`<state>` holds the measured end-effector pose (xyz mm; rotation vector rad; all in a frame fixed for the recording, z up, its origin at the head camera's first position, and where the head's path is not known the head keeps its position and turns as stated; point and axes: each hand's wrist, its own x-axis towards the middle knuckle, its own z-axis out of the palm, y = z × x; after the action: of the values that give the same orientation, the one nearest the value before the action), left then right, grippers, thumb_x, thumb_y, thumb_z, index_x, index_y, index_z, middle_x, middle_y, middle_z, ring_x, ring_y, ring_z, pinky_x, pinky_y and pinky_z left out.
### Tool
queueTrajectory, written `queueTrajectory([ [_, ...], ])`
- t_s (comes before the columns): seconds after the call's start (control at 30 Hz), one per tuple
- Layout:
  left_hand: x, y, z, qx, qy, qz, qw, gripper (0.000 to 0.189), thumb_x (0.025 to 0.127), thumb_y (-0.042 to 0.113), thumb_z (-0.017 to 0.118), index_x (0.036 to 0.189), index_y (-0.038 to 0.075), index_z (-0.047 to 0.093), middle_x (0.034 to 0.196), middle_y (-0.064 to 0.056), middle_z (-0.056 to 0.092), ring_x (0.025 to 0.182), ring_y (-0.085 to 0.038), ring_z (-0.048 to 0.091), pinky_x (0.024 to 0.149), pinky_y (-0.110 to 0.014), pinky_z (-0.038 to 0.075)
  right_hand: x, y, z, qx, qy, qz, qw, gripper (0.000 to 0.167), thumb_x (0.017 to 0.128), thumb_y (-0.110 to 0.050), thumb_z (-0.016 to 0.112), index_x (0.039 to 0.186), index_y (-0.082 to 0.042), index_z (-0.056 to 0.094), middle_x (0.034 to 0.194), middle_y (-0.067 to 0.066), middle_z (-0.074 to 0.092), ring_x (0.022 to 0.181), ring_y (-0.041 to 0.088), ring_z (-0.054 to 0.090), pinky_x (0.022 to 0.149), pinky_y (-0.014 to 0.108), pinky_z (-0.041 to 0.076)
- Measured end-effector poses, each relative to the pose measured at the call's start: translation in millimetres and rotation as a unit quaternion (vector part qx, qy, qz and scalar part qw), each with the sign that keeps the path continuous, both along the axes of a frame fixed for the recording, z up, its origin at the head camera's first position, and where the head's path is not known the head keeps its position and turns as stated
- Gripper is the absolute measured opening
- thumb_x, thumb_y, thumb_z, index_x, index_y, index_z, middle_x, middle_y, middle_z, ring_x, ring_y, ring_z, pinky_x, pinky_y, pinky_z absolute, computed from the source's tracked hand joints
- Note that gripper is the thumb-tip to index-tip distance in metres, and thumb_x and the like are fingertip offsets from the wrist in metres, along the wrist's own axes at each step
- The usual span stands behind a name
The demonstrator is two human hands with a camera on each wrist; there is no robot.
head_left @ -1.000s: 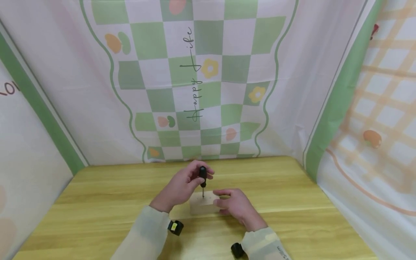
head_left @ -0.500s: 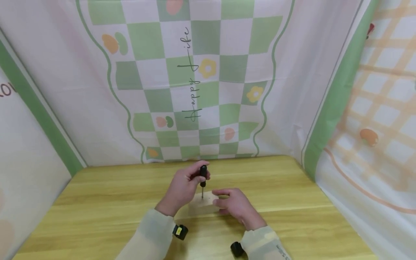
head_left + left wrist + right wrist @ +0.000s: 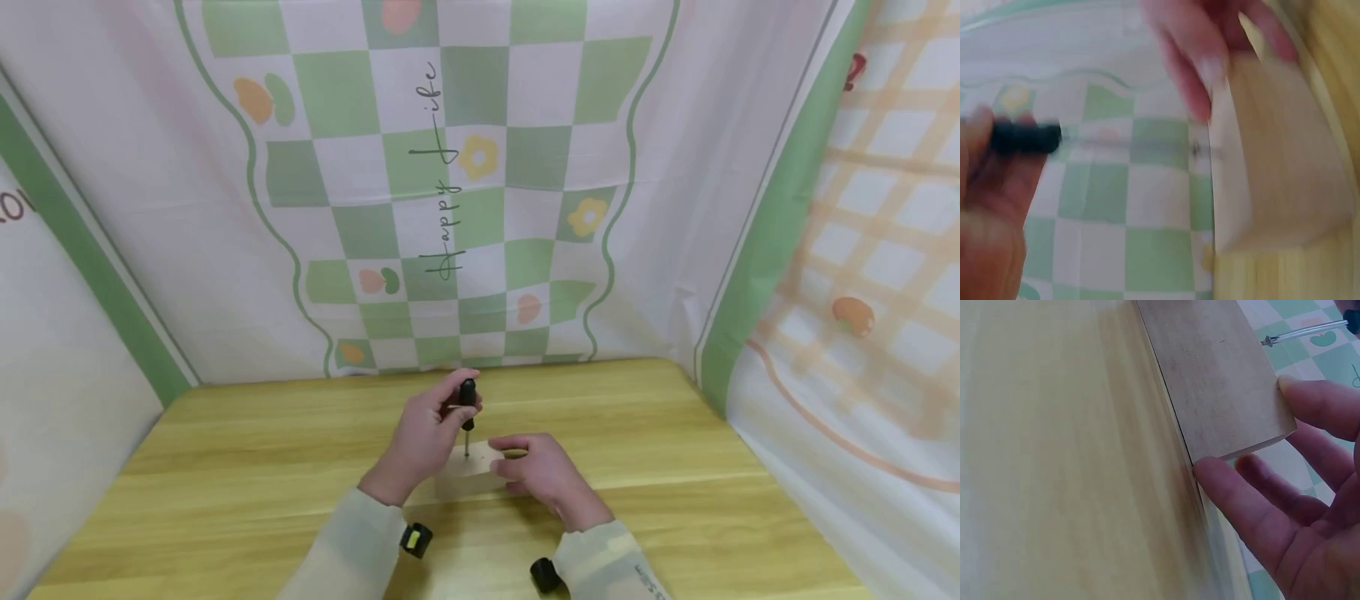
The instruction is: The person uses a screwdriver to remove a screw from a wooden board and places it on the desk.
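In the head view my left hand [image 3: 420,437] grips the black handle of a screwdriver [image 3: 468,393], which stands upright over a pale wooden block [image 3: 471,482]. Its metal shaft reaches down to a small screw [image 3: 1265,342] that sticks up from the block's top face in the right wrist view. The left wrist view is blurred, but the handle [image 3: 1025,137] lies between the thumb and fingers. My right hand [image 3: 553,477] holds the block's right end; in the right wrist view the thumb is at the lower corner and a finger presses the top edge.
The block stands on a wood-grain table [image 3: 225,467]. Behind the table hangs a green and white checked cloth [image 3: 480,225], with more printed cloth at both sides. A black camera [image 3: 416,540] is strapped at the left wrist, another camera [image 3: 545,575] at the right.
The left fingers, more spread a second ago, have curled closer round the screwdriver handle, and the left wrist has shifted slightly right. My right hand and the block stay almost in place.
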<state>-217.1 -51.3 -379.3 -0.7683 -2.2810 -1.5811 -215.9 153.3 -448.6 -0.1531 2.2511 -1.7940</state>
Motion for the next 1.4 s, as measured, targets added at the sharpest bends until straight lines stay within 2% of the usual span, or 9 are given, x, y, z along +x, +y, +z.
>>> queueTrajectory([
  [0.17, -2.8, -8.7, 4.0, -0.009, -0.058, -0.069, 0.9959, 0.043, 0.101, 0.001, 0.056, 0.138, 0.024, 0.053, 0.121, 0.003, 0.062, 0.110, -0.017, 0.063, 0.092, -0.035, 0.052, -0.5, 1.7, -1.4, -0.005, -0.002, 0.008, 1.0000, 0.042, 0.090, -0.014, 0.077, 0.129, -0.004, 0.066, 0.135, 0.018, 0.057, 0.115, 0.031, 0.058, 0.078, 0.041, 0.058],
  [0.27, -3.4, -10.2, 6.3, -0.007, -0.052, -0.094, 0.9942, 0.048, 0.100, 0.000, 0.057, 0.142, 0.024, 0.054, 0.122, 0.000, 0.061, 0.108, -0.017, 0.064, 0.091, -0.034, 0.053, -1.4, 3.1, -2.4, -0.011, 0.000, 0.016, 0.9998, 0.043, 0.088, -0.014, 0.078, 0.129, -0.004, 0.067, 0.135, 0.018, 0.057, 0.115, 0.031, 0.059, 0.077, 0.041, 0.059],
  [0.4, -3.7, -10.8, 7.0, -0.012, -0.030, -0.085, 0.9958, 0.047, 0.097, 0.000, 0.061, 0.138, 0.022, 0.060, 0.112, -0.002, 0.064, 0.098, -0.015, 0.067, 0.085, -0.032, 0.055, -2.3, 3.7, -3.9, -0.020, -0.003, 0.022, 0.9996, 0.045, 0.086, -0.012, 0.080, 0.128, -0.003, 0.067, 0.136, 0.020, 0.056, 0.115, 0.031, 0.059, 0.077, 0.041, 0.059],
  [0.67, -1.0, -5.5, 6.1, -0.005, 0.014, -0.034, 0.9993, 0.045, 0.094, -0.006, 0.063, 0.132, 0.017, 0.064, 0.107, -0.004, 0.067, 0.092, -0.013, 0.069, 0.082, -0.030, 0.056, -0.5, -2.2, -1.9, 0.004, 0.006, 0.001, 1.0000, 0.048, 0.081, -0.016, 0.085, 0.124, -0.004, 0.069, 0.131, 0.017, 0.060, 0.116, 0.030, 0.057, 0.073, 0.039, 0.059],
  [0.8, 3.2, 1.6, 4.0, 0.021, 0.040, 0.024, 0.9987, 0.042, 0.091, -0.007, 0.066, 0.128, 0.014, 0.067, 0.103, -0.003, 0.068, 0.089, -0.014, 0.070, 0.079, -0.028, 0.057, 0.5, -4.2, -1.7, 0.004, 0.011, -0.005, 0.9999, 0.048, 0.080, -0.014, 0.085, 0.123, -0.002, 0.069, 0.128, 0.016, 0.061, 0.110, 0.029, 0.060, 0.072, 0.040, 0.059],
  [0.97, 9.2, 9.7, 0.3, 0.036, 0.085, 0.121, 0.9883, 0.040, 0.087, -0.001, 0.073, 0.125, 0.013, 0.071, 0.100, 0.000, 0.071, 0.088, -0.011, 0.070, 0.076, -0.026, 0.057, 0.9, -5.2, -1.5, -0.005, 0.014, -0.005, 0.9999, 0.048, 0.079, -0.013, 0.086, 0.122, -0.001, 0.069, 0.126, 0.016, 0.062, 0.108, 0.028, 0.061, 0.072, 0.041, 0.059],
  [1.1, 12.1, 12.4, -3.2, 0.043, 0.138, 0.153, 0.9776, 0.039, 0.084, 0.000, 0.078, 0.121, 0.011, 0.073, 0.097, -0.001, 0.072, 0.086, -0.013, 0.070, 0.075, -0.026, 0.057, 1.3, -5.7, -1.8, -0.006, 0.012, -0.005, 0.9999, 0.048, 0.079, -0.013, 0.086, 0.122, -0.001, 0.069, 0.126, 0.015, 0.062, 0.109, 0.029, 0.060, 0.073, 0.042, 0.059],
  [1.27, 11.1, 4.6, -3.9, 0.023, 0.140, 0.093, 0.9855, 0.041, 0.086, -0.001, 0.075, 0.126, 0.011, 0.070, 0.105, -0.002, 0.071, 0.092, -0.017, 0.069, 0.078, -0.029, 0.058, 1.6, -6.8, -2.6, -0.008, 0.010, -0.008, 0.9999, 0.047, 0.078, -0.011, 0.086, 0.121, -0.001, 0.069, 0.124, 0.015, 0.063, 0.108, 0.028, 0.061, 0.074, 0.042, 0.059],
  [1.4, 7.0, -10.9, 2.7, -0.031, 0.084, -0.024, 0.9957, 0.044, 0.093, -0.004, 0.065, 0.133, 0.015, 0.062, 0.119, -0.003, 0.065, 0.110, -0.018, 0.061, 0.091, -0.038, 0.053, 2.1, -7.6, -1.7, -0.008, 0.010, -0.010, 0.9999, 0.045, 0.078, -0.010, 0.086, 0.119, 0.000, 0.070, 0.121, 0.014, 0.064, 0.104, 0.027, 0.062, 0.073, 0.041, 0.059],
])
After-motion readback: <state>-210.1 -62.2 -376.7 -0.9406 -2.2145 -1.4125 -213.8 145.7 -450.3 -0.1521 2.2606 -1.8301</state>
